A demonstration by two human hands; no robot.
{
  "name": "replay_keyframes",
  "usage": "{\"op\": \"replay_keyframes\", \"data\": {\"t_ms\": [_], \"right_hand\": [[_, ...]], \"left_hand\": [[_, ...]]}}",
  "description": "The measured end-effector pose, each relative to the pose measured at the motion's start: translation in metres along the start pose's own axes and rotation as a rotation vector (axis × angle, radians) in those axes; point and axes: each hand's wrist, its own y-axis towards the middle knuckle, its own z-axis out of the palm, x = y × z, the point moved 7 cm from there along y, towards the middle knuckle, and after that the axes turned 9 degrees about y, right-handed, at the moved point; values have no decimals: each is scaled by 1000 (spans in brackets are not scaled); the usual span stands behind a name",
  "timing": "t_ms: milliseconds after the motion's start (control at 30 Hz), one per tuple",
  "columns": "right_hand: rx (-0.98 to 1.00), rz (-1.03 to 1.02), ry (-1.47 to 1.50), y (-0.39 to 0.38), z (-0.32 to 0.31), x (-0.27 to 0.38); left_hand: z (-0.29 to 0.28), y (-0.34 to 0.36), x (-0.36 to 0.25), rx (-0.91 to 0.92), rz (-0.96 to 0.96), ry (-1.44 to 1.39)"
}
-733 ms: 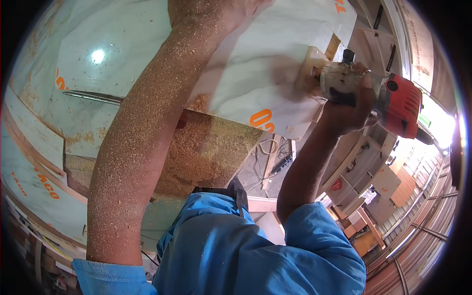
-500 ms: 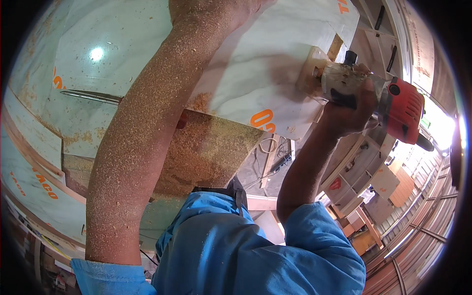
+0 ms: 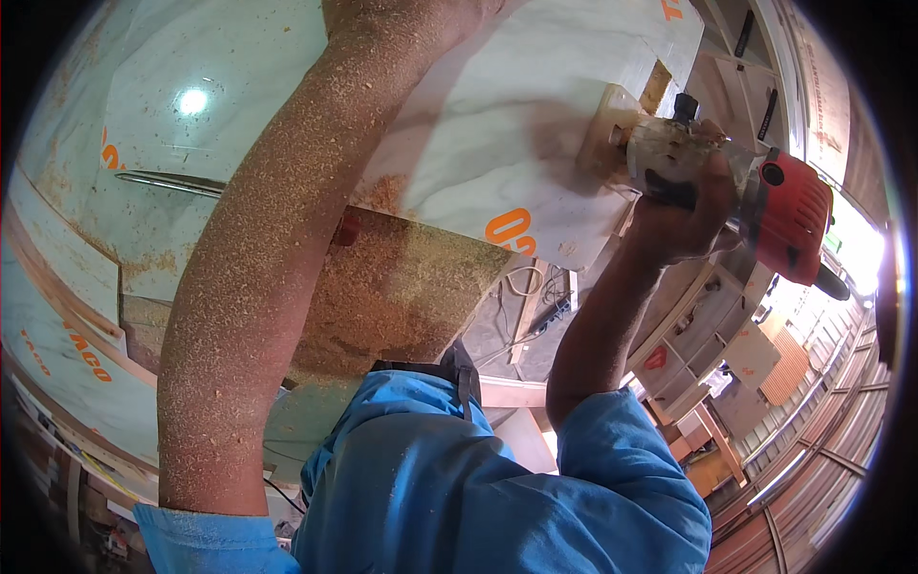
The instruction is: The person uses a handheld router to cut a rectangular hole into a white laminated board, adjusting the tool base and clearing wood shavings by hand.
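Note:
My right hand (image 3: 693,196) is wrapped round the clear base housing of a red and black trim router (image 3: 792,215). The router lies on its side, its base plate (image 3: 612,129) against the right edge of a white marble-patterned panel (image 3: 478,124). My left hand (image 3: 411,17) rests over the panel at the top edge of the view, its fingers hidden or cut off. Sawdust coats my left forearm. Beneath that forearm lies a long, pointed metal tool (image 3: 172,184); a red part (image 3: 347,230) shows on the forearm's other side.
Sawdust covers a brown board (image 3: 392,287) between the panel and my body. A white cable (image 3: 524,279) and a black power strip (image 3: 552,314) lie on the floor below. Shelving (image 3: 693,330) and leaning boards (image 3: 746,368) stand at the right.
My left forearm has shifted slightly left, uncovering more of the red part. The router and my right hand have moved a little to the right.

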Motion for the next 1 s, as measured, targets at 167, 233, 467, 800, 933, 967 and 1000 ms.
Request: {"op": "replay_keyframes", "data": {"t_ms": [167,233,467,800,933,967,1000], "right_hand": [[31,45,125,6,-10,-12],[20,18,112,6,-14,-16],[35,2,149,10,-21,-10],[196,3,196,18,-26,-14],[127,-2,185,14,-21,-13],[129,2,180,13,-18,-13],[131,7,177,11,-13,-13]], "left_hand": [[-1,0,-1,-11,7,-4],[0,1,-1,-14,5,4],[-5,2,-4,22,9,-8],[-5,4,-3,30,-2,-39],[-5,3,-2,32,-10,-21],[-5,3,-2,27,-11,-16],[-5,3,-1,23,-12,-9]]}}
